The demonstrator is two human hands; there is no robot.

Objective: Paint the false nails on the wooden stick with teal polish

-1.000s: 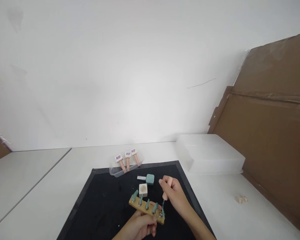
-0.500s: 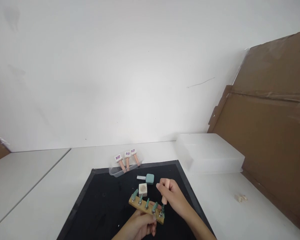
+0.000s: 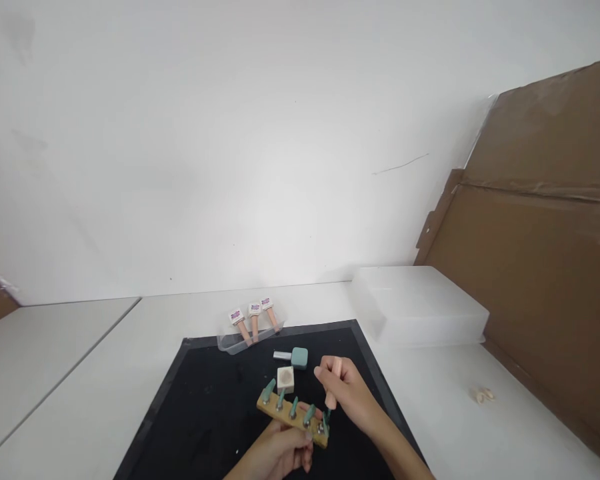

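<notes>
L hand pinches wooden strip by its near edge, right of its middle; strip's at near centre, over black mat. R hand pinches pink brush handle, approx. upright, brush end at rightmost green tip. Strip prob. light & stiff: grip bare edges. Tips prob. fragile, poss. wet/slippery, so fingers off. Handle prob. light, smooth; best held mid-length.

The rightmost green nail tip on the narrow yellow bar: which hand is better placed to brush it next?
Probably the right hand: it holds the pink cylindrical-handled brush, with the lower end close to this green nail tip. The left hand is occupied, gripping the narrow yellow bar.
</notes>
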